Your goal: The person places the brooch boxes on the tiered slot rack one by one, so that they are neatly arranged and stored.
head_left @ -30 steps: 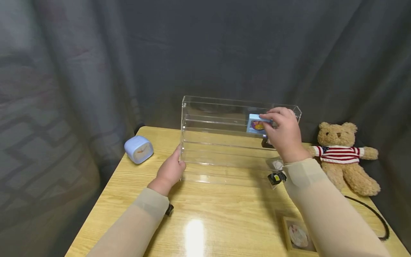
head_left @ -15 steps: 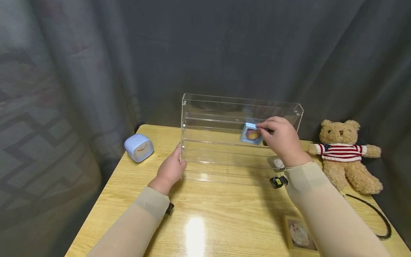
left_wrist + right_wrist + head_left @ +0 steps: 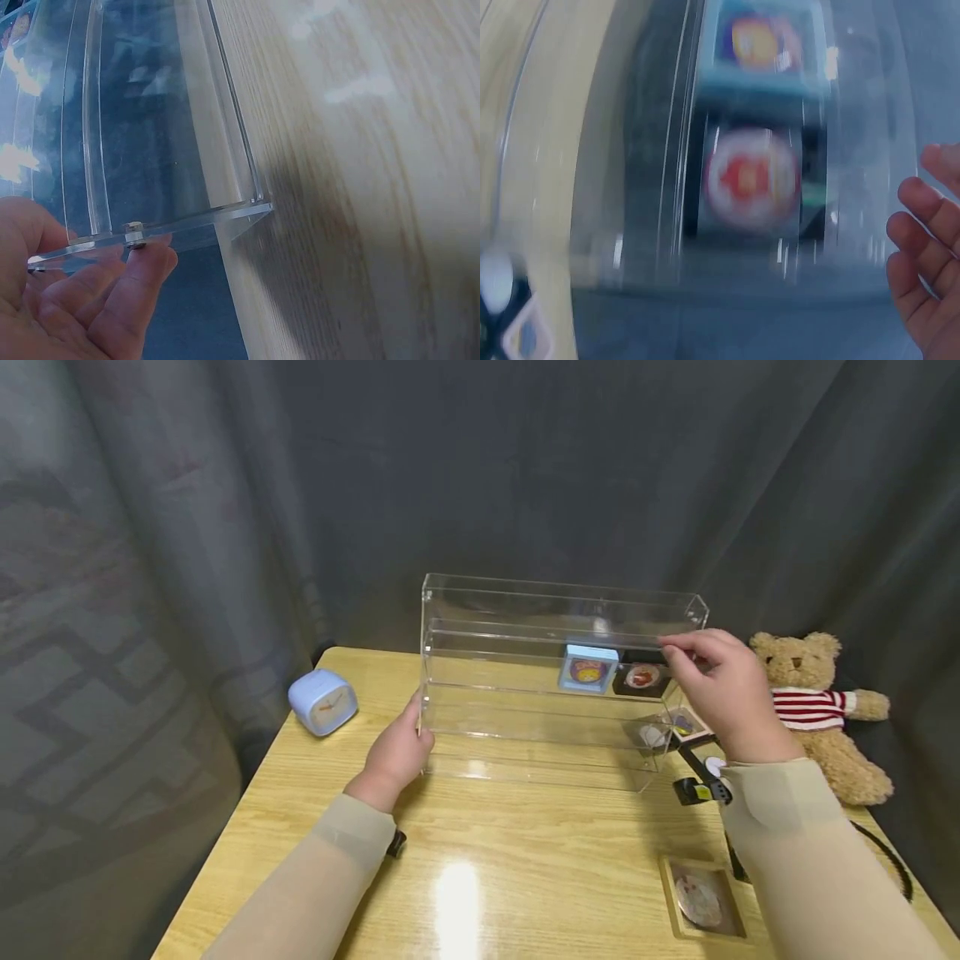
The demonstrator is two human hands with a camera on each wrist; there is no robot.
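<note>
A clear acrylic display rack [image 3: 525, 768] with several shelves stands tilted on the wooden table. My left hand [image 3: 395, 750] grips its left side panel, the thumb in front; the left wrist view shows the curled fingers [image 3: 124, 315] around the panel near a metal screw. On an upper shelf a small light-blue frame [image 3: 588, 670] with a purple and yellow round badge sits beside a black frame [image 3: 641, 680] with a red and white round badge. Near the rack's right end, my right hand [image 3: 727, 693] holds nothing, its fingers loosely bent; the right wrist view is blurred.
A blue alarm clock [image 3: 324, 703] stands at the left. To the right sits a teddy bear [image 3: 806, 710] in a striped sweater, partly behind my right hand. A wooden frame [image 3: 702, 900] lies at the front right, and a pale frame [image 3: 687, 725] lies behind the right wrist.
My right hand has lowered the light-blue frame onto the shelf, let go of it and moved off to the right, uncovering the black frame. The left hand keeps its grip.
</note>
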